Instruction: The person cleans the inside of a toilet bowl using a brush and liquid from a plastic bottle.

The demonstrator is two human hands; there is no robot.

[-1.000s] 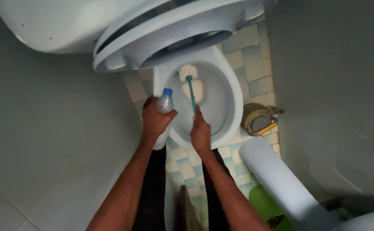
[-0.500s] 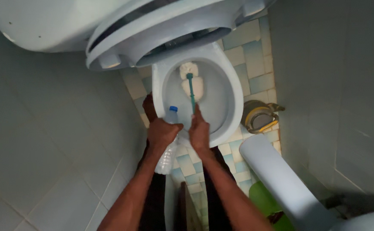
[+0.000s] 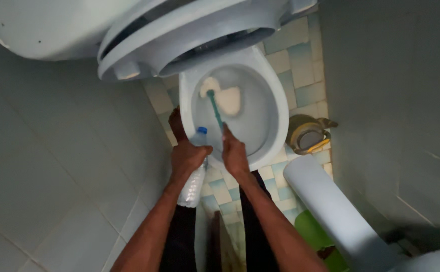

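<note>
Both hands work at the front rim of the toilet bowl (image 3: 275, 126). Left hand (image 3: 188, 157) is closed around a clear plastic bottle (image 3: 193, 179) with a blue cap, which a second ago stood upright beside the bowl and now lies slanted, cap toward the rim and its base hanging below the fist. Right hand (image 3: 234, 153) stays wrapped around the green handle of the toilet brush (image 3: 215, 108), whose white head rests deep in the bowl, near its back wall. Above the bowl, the seat and lid (image 3: 189, 35) stand raised. Right of the bowl sit a small round bin (image 3: 306, 135) and a pale pipe (image 3: 330, 206).
</note>
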